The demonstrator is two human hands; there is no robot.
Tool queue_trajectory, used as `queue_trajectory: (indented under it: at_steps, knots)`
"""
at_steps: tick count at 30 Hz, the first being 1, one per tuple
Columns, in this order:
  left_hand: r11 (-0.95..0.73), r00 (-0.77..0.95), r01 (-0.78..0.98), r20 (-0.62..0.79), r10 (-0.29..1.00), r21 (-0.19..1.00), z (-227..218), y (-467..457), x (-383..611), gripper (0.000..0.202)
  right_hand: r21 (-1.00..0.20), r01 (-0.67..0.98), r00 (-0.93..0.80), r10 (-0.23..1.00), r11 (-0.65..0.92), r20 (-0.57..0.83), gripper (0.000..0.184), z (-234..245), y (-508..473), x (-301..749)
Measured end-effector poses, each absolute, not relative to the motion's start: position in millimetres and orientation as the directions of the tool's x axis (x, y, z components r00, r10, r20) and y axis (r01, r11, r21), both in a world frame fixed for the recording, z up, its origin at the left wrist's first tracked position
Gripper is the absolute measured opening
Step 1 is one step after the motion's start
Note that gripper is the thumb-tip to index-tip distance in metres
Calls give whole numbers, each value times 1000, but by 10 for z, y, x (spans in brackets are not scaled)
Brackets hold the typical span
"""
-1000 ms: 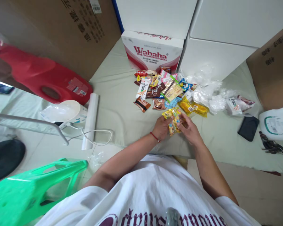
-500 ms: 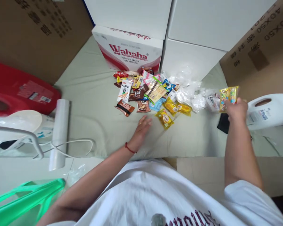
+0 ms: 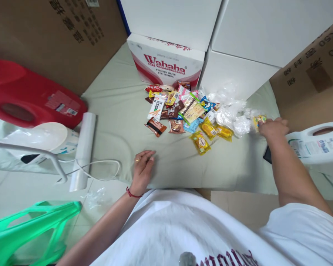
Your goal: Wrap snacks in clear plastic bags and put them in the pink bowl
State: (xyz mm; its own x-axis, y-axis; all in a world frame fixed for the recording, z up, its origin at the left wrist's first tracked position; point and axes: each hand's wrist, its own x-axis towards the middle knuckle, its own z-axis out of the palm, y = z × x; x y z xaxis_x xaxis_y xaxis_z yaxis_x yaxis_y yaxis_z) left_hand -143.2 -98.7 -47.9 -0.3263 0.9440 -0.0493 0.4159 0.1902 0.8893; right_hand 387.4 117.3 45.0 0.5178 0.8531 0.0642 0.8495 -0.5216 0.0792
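On the right, my right hand (image 3: 276,129) has its fingers closed on a small yellow snack packet (image 3: 258,120), low at the right end of the clear plastic bags (image 3: 227,114). Part of the packet is covered by the hand. My left hand (image 3: 144,166) rests near the front edge, loosely open and holding nothing. Beyond it lies a pile of wrapped snacks, among them a white packet (image 3: 156,107), a brown packet (image 3: 155,126), a cream and green packet (image 3: 192,109) and a yellow packet (image 3: 200,142) at the front.
A Wahaha water carton (image 3: 166,64) stands behind the pile beside white boxes (image 3: 235,70). To the right is a white jug (image 3: 313,144). A red jug (image 3: 36,98), a plastic roll (image 3: 84,147) and a white cable (image 3: 119,168) are at left, above a green stool (image 3: 36,225).
My right hand has lowered the yellow packet to the end of the plastic bags. My left hand has drawn back from the snacks, down and to the left. The view has shifted slightly.
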Motion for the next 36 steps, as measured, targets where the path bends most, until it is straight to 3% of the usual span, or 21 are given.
queue_trajectory:
  at_steps: [3, 5, 8, 10, 13, 15, 18, 19, 22, 24, 26, 31, 34, 36]
  knots:
    - [203, -347, 384, -63, 936, 901, -454, -1045, -1506, 35, -9, 868, 476, 827, -497, 299, 44, 558, 1204, 3667]
    - [243, -373, 303, -120, 920, 922, -429, -1077, -1545, 34, -95, 949, 313, 876, -299, 366, 35, 556, 1214, 3427]
    - [273, -364, 186, -192, 912, 944, -386, -1104, -1581, 32, -151, 969, -162, 964, 196, 211, 35, 429, 1263, 3038]
    - [276, -356, 149, -209, 911, 949, -356, -1108, -1593, 31, -216, 927, -289, 951, 306, 107, 34, 318, 1319, 2855]
    - [261, -365, 129, -199, 910, 957, -297, -1113, -1595, 30, -293, 942, -136, 984, 165, 118, 19, 216, 1318, 2713]
    - [241, -353, 128, -183, 917, 962, -236, -1119, -1567, 27, -452, 888, 1, 982, 86, 189, 15, 189, 1166, 2602]
    - [247, -234, 60, -227, 945, 967, -103, -1091, -1413, 26, -861, 509, 164, 980, 12, 111, 22, 147, 684, 2229]
    - [250, -176, 22, -242, 954, 968, -55, -1059, -1325, 26, -922, 387, 145, 988, -6, 54, 26, 128, 487, 2051]
    - [187, -76, -53, -190, 979, 981, 49, -871, -1002, 32, -954, 297, 24, 999, -42, -36, 25, 81, -43, 1487]
    - [154, -62, -81, -159, 985, 985, 52, -702, -815, 49, -964, 244, -81, 989, -103, -127, 24, 76, -256, 1216]
    - [157, -16, -118, -160, 987, 981, 10, -554, -708, 38, -970, 115, -165, 959, -212, -230, 27, 92, -335, 1103]
    - [303, 33, -379, -315, 949, 874, -96, -436, -685, 38, -888, -240, -173, 917, -394, -360, 27, 169, -291, 1272]
    - [302, 26, -398, -318, 948, 866, -93, -461, -630, 60, -863, -219, -217, 885, -455, -412, 24, 203, -326, 1320]
    - [271, 38, -323, -273, 961, 907, -83, -466, -582, 59, -857, -150, -288, 851, -492, -438, 24, 220, -369, 1309]
